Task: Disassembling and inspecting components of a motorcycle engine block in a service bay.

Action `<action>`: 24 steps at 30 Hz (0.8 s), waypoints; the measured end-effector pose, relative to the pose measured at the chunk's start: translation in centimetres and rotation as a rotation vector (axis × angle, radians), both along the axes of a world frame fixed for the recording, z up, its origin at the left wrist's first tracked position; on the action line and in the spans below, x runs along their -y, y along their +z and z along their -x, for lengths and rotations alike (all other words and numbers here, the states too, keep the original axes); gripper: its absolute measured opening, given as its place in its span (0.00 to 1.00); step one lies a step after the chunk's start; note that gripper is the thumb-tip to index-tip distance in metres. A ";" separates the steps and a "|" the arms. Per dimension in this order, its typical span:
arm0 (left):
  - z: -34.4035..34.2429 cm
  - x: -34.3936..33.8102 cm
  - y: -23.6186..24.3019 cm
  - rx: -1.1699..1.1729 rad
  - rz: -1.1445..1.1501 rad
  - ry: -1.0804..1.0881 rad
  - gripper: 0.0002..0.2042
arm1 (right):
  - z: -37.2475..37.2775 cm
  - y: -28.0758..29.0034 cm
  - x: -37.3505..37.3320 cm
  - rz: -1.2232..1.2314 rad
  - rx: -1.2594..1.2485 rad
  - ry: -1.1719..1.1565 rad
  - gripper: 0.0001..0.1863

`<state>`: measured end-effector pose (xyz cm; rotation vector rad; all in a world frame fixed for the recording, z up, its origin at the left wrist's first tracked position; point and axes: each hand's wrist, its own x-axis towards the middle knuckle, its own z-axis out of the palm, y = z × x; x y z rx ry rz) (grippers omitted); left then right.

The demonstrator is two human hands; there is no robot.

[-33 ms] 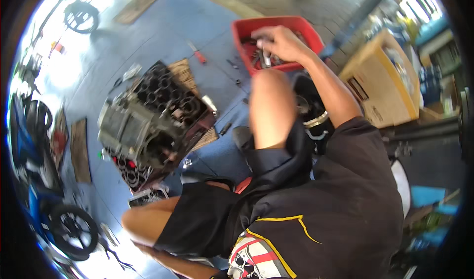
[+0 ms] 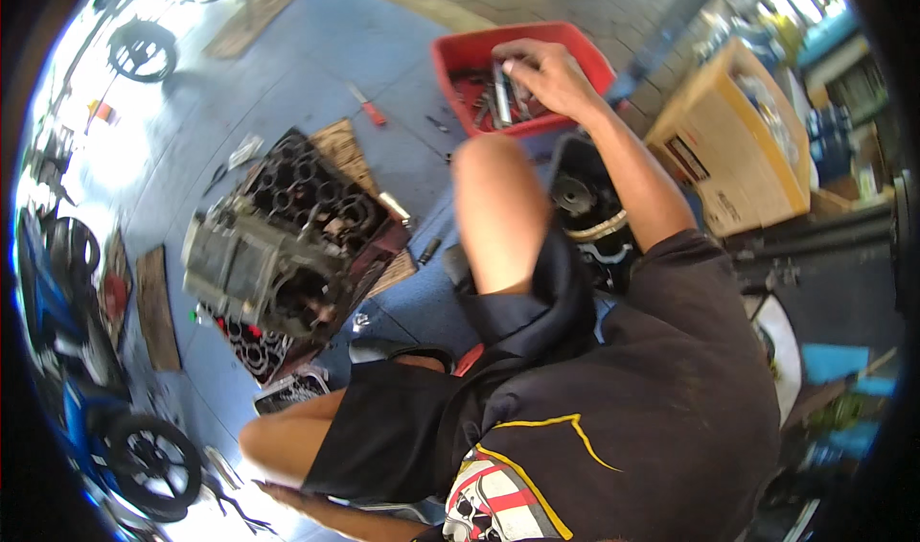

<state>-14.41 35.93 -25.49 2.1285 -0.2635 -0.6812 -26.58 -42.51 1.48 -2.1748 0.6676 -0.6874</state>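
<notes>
My right hand reaches over a red tub at the far side. Its thumb and fingers close round the upper end of a slim silver metal tool, whose exact kind I cannot make out. Other metal tools lie in the tub below it. Down at the lower left, my left hand is beside my left knee, against a glaring patch of floor; its fingers are not clear. A grey metal engine case rests on a dark crate with round openings, left of my knees.
Cardboard sticks out from under the crate. A red-handled screwdriver lies on the blue floor. Beside my right knee is a black bin with metal parts; beyond it stands a cardboard box. A blue motorcycle stands at the left.
The view has shifted slightly and is sharper. My right hand stays over the red tub, its fingers now drawn closer round the silver tool. My left hand remains by the knee.
</notes>
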 end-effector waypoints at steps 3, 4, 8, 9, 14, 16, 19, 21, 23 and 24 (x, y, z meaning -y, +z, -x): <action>-4.4 1.8 4.6 0.151 -0.084 -0.012 0.15 | 8.3 -7.8 3.1 0.019 0.096 -0.439 0.12; -4.3 2.8 6.5 0.219 -0.113 0.016 0.15 | 10.1 -11.5 3.2 0.083 -0.141 -0.506 0.13; -4.9 7.5 13.0 0.492 -0.216 0.171 0.14 | 10.7 -20.8 3.1 -0.099 -0.358 -0.452 0.18; -4.2 9.8 14.6 0.557 -0.244 0.214 0.14 | 9.4 -22.1 4.1 -0.006 -0.309 -0.530 0.19; -4.0 13.5 21.5 0.872 -0.343 0.460 0.14 | 0.5 -26.0 12.0 -0.006 -0.583 -0.587 0.21; -4.0 14.1 23.9 0.982 -0.388 0.578 0.14 | -1.7 -27.5 13.3 -0.201 -0.627 -0.537 0.24; -2.9 17.0 27.3 1.132 -0.476 0.769 0.14 | -4.0 -28.9 14.1 -0.321 -0.747 -0.420 0.27; -1.3 20.0 28.5 1.169 -0.401 0.784 0.17 | -6.3 -30.6 14.9 -0.312 -0.657 -0.389 0.25; -4.1 22.8 22.9 0.848 -0.251 0.621 0.19 | 2.1 -32.4 25.7 -0.061 -0.497 -0.507 0.28; -1.4 27.2 25.2 0.806 -0.530 0.576 0.19 | -2.3 -27.1 20.8 -0.509 -0.368 -0.558 0.29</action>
